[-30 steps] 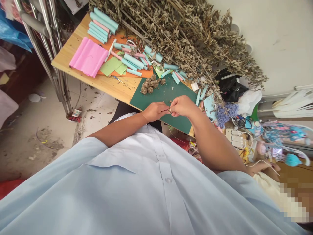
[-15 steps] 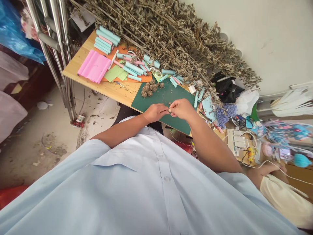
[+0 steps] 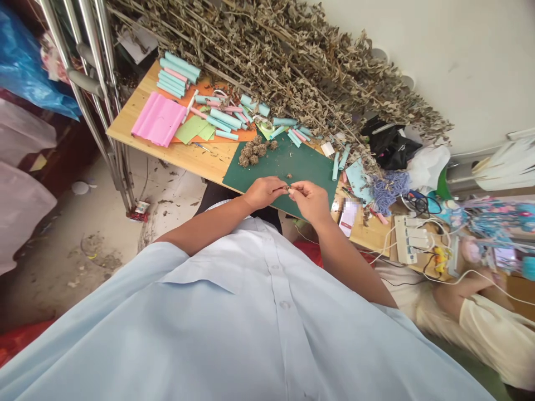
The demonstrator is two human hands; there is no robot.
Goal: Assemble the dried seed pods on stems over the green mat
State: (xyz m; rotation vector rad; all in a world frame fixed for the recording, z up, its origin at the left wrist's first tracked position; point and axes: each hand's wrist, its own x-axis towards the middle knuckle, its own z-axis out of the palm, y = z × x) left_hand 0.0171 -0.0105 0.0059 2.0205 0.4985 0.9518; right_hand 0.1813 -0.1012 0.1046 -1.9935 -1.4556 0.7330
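My left hand [image 3: 264, 192] and my right hand [image 3: 310, 199] meet over the near edge of a green cutting mat [image 3: 307, 161]. Fingertips of both are pinched together around something tiny between them, too small to name. Just beyond the fingers, a small brown crumb [image 3: 289, 176] of dried plant lies on the mat. Farther up and to the left is a pile of brown, fuzzy dried plant balls [image 3: 253, 151]. One smaller ball [image 3: 273, 145] rests beside the pile.
Dried leafy stalks [image 3: 267, 67] cover the table's back. Blue paper rolls [image 3: 225, 118], pink paper [image 3: 160, 120] and green sheets [image 3: 194, 127] lie left; a phone [image 3: 348, 217] and a power strip [image 3: 404, 239] right. Metal crutches [image 3: 98, 67] stand left. Another person's leg [image 3: 463, 284] shows at right.
My right hand has turned and dropped slightly, its forearm swinging inward, uncovering the phone and more of the crumb. My left hand stays about where it was, still pinched.
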